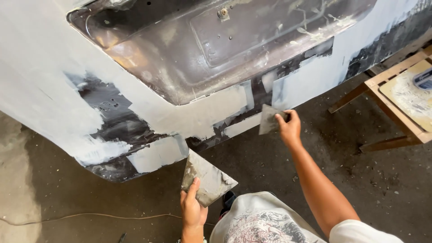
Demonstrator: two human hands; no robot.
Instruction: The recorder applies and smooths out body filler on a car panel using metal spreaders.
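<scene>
A large car body panel (40,76) fills the upper view, coated in pale grey filler with dark bare patches and a recessed dark metal hollow (202,49). My right hand (289,127) holds a small flat putty spreader (269,119) against the panel's lower edge, beside a fresh smear of filler. My left hand (192,209) holds a larger square metal plate (207,179), smeared with filler, below the panel and clear of it.
A wooden stand (396,135) with a filler-stained board (411,96) stands at the right. The concrete floor (270,166) is dusty, with a thin cable (85,217) across the lower left. My pale patterned trousers (261,222) show at the bottom.
</scene>
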